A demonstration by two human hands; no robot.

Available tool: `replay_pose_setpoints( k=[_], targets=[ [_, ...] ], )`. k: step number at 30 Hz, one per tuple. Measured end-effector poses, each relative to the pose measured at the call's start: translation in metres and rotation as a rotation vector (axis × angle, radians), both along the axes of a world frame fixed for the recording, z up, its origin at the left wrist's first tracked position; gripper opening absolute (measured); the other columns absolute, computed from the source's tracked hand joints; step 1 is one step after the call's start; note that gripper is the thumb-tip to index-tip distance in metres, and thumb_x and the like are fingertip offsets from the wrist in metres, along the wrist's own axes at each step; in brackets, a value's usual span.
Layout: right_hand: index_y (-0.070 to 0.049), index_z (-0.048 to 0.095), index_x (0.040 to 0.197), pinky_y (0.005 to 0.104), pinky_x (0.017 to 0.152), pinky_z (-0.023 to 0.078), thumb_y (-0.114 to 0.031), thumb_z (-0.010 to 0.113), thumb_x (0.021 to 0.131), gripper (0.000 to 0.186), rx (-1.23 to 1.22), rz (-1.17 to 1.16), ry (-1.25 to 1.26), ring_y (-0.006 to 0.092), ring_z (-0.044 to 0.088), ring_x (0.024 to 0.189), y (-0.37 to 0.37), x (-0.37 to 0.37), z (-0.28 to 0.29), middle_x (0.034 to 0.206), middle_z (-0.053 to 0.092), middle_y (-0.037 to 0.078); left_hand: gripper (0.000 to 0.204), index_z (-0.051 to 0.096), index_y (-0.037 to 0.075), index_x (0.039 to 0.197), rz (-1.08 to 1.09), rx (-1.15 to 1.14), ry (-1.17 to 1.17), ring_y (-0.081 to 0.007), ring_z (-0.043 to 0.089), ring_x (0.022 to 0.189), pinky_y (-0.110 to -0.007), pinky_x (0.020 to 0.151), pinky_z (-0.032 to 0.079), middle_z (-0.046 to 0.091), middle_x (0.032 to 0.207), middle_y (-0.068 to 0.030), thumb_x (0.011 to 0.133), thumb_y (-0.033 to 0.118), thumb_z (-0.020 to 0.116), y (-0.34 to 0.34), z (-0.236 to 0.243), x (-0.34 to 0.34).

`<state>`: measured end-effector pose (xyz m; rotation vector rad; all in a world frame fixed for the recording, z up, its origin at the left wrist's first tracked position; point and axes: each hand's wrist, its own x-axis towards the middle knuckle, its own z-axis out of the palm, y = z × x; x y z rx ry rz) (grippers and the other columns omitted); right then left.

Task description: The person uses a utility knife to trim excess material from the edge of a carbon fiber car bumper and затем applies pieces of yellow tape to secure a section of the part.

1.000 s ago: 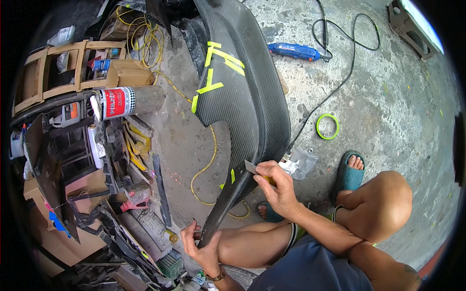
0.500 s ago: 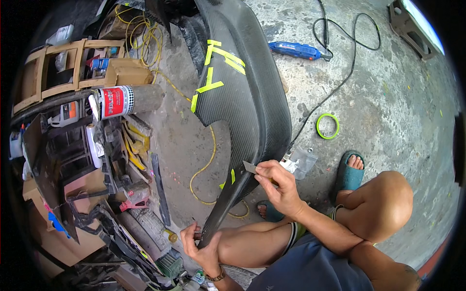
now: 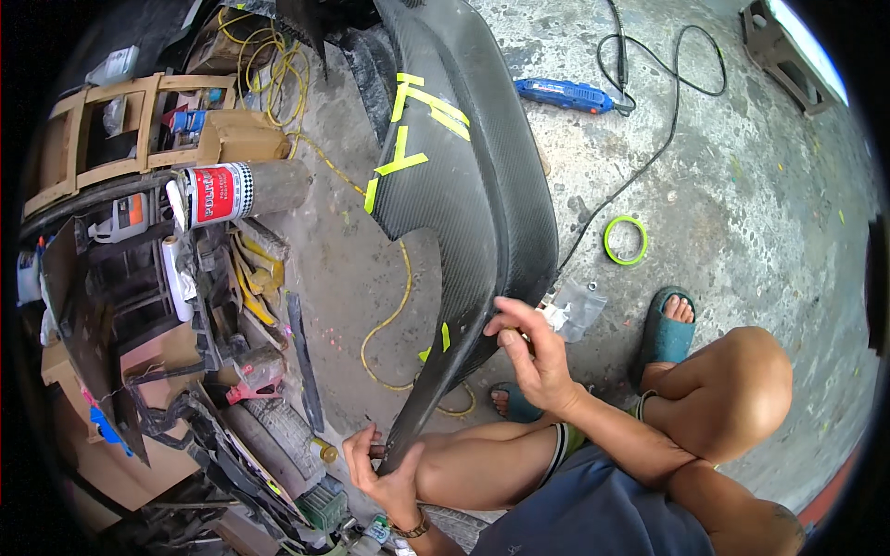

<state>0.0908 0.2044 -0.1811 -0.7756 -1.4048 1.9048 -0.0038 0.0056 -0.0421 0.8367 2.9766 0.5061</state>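
A large black carbon-fibre panel [image 3: 468,185] runs from the top of the head view down to my lap, with strips of yellow-green tape [image 3: 402,159] on its left side. My left hand [image 3: 385,473] is wrapped round its narrow lower end, thumb on the near side. Beside the panel's right edge, above my knee, is my right hand [image 3: 538,357], its fingers bent and drawn toward the thumb. Whatever sits between those fingertips is hidden; no grey piece shows there. A small strip of tape [image 3: 445,336] sticks to the panel left of this hand.
A blue rotary tool [image 3: 565,94] with a black cable lies on the concrete floor, near a green tape roll [image 3: 626,241] and a clear plastic bag [image 3: 581,310]. At left stand a tin [image 3: 221,193], a wooden crate [image 3: 148,120] and clutter. A yellow cord [image 3: 364,347] passes beneath the panel.
The small flat grey piece pinched in my right hand has gone out of sight. That hand's fingers have shifted and curled at the panel's edge. My left hand and the panel stay put.
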Motion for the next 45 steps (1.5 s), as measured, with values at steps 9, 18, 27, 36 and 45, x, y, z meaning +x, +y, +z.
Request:
replay_pose_setpoints(
  k=[9, 18, 27, 36, 45],
  targets=[
    [-0.002, 0.062, 0.114, 0.0326, 0.081, 0.052, -0.002, 0.068, 0.093, 0.022, -0.082, -0.016, -0.025, 0.0239, 0.067, 0.093, -0.010, 0.001, -0.008, 0.105, 0.066, 0.014, 0.062, 0.067, 0.001, 0.110, -0.002, 0.011, 0.028, -0.0214, 0.055, 0.079, -0.032, 0.064, 0.045, 0.059, 0.094, -0.0087, 0.055, 0.014, 0.090, 0.001, -0.003, 0.000],
    [-0.001, 0.062, 0.113, 0.0325, 0.082, 0.053, 0.000, 0.070, 0.092, 0.023, 0.057, -0.029, -0.038, 0.0250, 0.067, 0.092, -0.007, -0.003, -0.002, 0.106, 0.065, 0.014, 0.059, 0.067, 0.001, 0.108, -0.027, 0.033, 0.049, -0.0197, 0.053, 0.077, -0.031, 0.064, 0.041, 0.059, 0.093, -0.0073, 0.058, 0.019, 0.090, 0.001, -0.005, -0.001],
    [0.000, 0.062, 0.113, 0.0330, 0.081, 0.053, 0.000, 0.070, 0.091, 0.023, 0.059, -0.035, -0.055, 0.0266, 0.066, 0.092, -0.007, -0.004, -0.002, 0.106, 0.065, 0.016, 0.056, 0.066, 0.000, 0.105, -0.001, 0.037, 0.025, -0.0208, 0.054, 0.077, -0.032, 0.065, 0.042, 0.057, 0.090, -0.0079, 0.059, 0.019, 0.091, 0.003, -0.003, 0.000],
    [0.003, 0.065, 0.107, 0.0348, 0.080, 0.053, 0.005, 0.070, 0.088, 0.020, 0.096, -0.036, -0.036, 0.0296, 0.066, 0.092, -0.003, -0.004, 0.001, 0.103, 0.065, 0.017, 0.050, 0.051, 0.000, 0.079, -0.045, 0.047, 0.034, -0.0279, 0.055, 0.080, -0.038, 0.073, 0.045, 0.058, 0.087, -0.0124, 0.060, 0.022, 0.092, 0.000, -0.004, 0.001],
    [0.003, 0.064, 0.105, 0.0355, 0.081, 0.053, 0.005, 0.071, 0.088, 0.019, 0.142, -0.051, -0.061, 0.0311, 0.066, 0.092, 0.000, -0.006, 0.004, 0.102, 0.065, 0.018, 0.054, 0.045, 0.001, 0.074, -0.046, 0.025, 0.025, -0.0281, 0.053, 0.077, -0.038, 0.071, 0.043, 0.056, 0.084, -0.0127, 0.060, 0.024, 0.093, 0.000, -0.002, 0.002]
  ],
)
